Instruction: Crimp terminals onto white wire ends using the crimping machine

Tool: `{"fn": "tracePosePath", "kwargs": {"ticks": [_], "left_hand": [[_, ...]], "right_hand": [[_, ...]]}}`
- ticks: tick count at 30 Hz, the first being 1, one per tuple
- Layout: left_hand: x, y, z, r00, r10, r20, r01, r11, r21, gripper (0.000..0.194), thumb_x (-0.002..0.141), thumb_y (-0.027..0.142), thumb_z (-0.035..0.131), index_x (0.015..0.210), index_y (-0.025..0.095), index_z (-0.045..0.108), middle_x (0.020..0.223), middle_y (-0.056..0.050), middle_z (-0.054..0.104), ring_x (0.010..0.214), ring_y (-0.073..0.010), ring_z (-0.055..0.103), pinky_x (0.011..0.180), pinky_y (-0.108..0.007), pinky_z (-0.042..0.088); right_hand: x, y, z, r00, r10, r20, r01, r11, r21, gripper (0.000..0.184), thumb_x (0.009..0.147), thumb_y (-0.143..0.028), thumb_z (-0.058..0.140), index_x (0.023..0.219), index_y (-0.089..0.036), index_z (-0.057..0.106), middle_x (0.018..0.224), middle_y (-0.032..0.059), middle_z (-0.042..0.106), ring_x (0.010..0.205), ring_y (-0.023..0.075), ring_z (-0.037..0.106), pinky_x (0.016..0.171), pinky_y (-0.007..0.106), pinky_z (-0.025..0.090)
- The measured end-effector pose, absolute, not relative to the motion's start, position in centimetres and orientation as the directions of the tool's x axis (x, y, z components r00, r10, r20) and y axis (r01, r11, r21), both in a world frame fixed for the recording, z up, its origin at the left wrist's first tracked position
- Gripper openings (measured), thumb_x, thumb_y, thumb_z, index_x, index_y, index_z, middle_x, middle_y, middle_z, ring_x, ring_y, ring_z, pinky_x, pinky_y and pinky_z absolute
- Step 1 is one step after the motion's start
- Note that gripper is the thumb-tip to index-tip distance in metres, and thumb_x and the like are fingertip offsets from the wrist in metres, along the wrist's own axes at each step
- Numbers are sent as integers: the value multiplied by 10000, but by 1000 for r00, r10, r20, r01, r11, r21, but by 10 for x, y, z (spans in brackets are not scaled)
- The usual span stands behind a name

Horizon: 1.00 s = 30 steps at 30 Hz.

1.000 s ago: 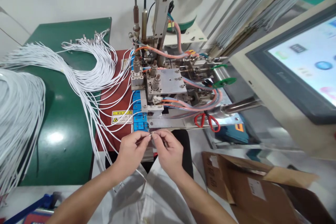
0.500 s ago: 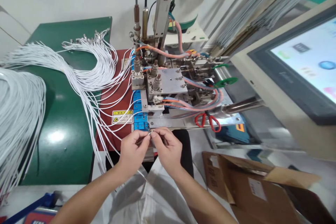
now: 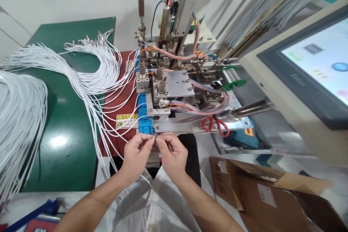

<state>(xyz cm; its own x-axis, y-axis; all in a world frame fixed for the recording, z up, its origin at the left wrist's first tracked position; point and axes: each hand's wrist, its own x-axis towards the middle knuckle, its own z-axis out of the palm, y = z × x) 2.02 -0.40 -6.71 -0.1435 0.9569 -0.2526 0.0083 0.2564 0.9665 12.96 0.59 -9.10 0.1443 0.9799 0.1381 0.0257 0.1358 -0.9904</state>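
Observation:
My left hand (image 3: 137, 156) and my right hand (image 3: 171, 154) meet fingertip to fingertip just below the blue clamp blocks (image 3: 143, 119) of a small metal machine (image 3: 174, 87). Both pinch the metal-tipped end of a thin white wire (image 3: 154, 137) between thumb and fingers. The wire tip sits almost at the lowest blue block. Many white wires (image 3: 98, 79) fan out from those blocks to the left over a red plate (image 3: 122, 98) and a green mat (image 3: 65, 116).
Red-handled scissors (image 3: 214, 124) lie on the machine's front plate. A touchscreen panel (image 3: 312, 65) stands at the right. An open cardboard box (image 3: 258, 192) sits lower right. A thick bundle of white wire (image 3: 19, 123) lies at the far left.
Both hands have crept slightly up towards the blue blocks with the wire end. The machine's upper head has shifted and tilted to the right.

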Motion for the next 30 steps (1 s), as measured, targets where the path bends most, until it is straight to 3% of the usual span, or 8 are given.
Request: {"fn": "tracePosePath", "kwargs": {"ticks": [7, 11, 14, 16, 19, 21, 25, 30], "left_hand": [[14, -5, -70, -60, 968, -242, 99, 247, 964, 111, 780, 244, 546, 796, 157, 613, 772, -10, 644, 707, -111, 591, 677, -201, 477], [4, -1, -63, 95, 968, -231, 292, 195, 936, 107, 768, 202, 523, 765, 163, 622, 737, 5, 634, 678, -110, 567, 652, -200, 447], [-3, 1, -62, 244, 934, -260, 463, 124, 878, 131, 719, 129, 513, 615, 158, 587, 590, 38, 557, 589, -90, 496, 556, -180, 377], [-4, 1, -63, 248, 920, -303, 461, 163, 872, 135, 714, 137, 513, 589, 155, 560, 558, 45, 522, 557, -83, 464, 520, -178, 347], [-3, 0, -65, 137, 922, -363, 302, 310, 902, 85, 740, 223, 534, 712, 157, 580, 647, 23, 574, 562, -85, 479, 532, -187, 373], [-1, 0, -64, 73, 916, -395, 204, 374, 905, 113, 736, 262, 554, 759, 153, 576, 669, 11, 584, 538, -81, 472, 523, -191, 381], [1, 2, -59, 41, 924, -380, 118, 373, 920, 131, 726, 270, 569, 761, 144, 576, 595, 29, 530, 512, -75, 454, 517, -191, 385], [-5, 2, -62, 117, 925, -362, 143, 345, 928, 108, 739, 255, 561, 755, 150, 581, 622, 29, 528, 513, -70, 449, 502, -184, 379]], "right_hand": [[147, 19, -83, -86, 917, 389, 250, 398, -883, 93, 746, -104, 551, 733, -195, 567, 696, 11, 561, 655, 133, 534, 606, 263, 444], [156, 26, -73, -303, 907, 294, 271, 377, -885, 80, 735, -112, 551, 711, -188, 557, 673, 6, 550, 619, 124, 519, 574, 248, 431], [159, 29, -68, -505, 836, 212, 262, 383, -886, 102, 747, -115, 545, 676, -185, 568, 643, 2, 561, 625, 124, 526, 583, 244, 422], [161, 29, -68, -470, 863, 188, 241, 330, -912, 107, 760, -133, 548, 674, -188, 579, 650, 3, 574, 633, 124, 536, 588, 241, 425], [161, 26, -75, -147, 983, 111, 127, 130, -983, 82, 780, -201, 548, 711, -199, 592, 692, 7, 591, 638, 123, 551, 580, 234, 439], [159, 22, -80, -40, 999, 20, 19, 21, -1000, 77, 784, -246, 544, 770, -203, 607, 726, 13, 606, 640, 124, 561, 577, 235, 452], [149, 17, -84, -135, 991, -4, 19, -1, -1000, 69, 724, -231, 596, 761, -182, 629, 729, 28, 608, 626, 130, 559, 557, 242, 456], [146, 22, -78, -221, 969, 107, 190, 150, -970, 98, 739, -185, 575, 642, -184, 590, 639, 9, 581, 577, 119, 528, 530, 238, 433]]}}
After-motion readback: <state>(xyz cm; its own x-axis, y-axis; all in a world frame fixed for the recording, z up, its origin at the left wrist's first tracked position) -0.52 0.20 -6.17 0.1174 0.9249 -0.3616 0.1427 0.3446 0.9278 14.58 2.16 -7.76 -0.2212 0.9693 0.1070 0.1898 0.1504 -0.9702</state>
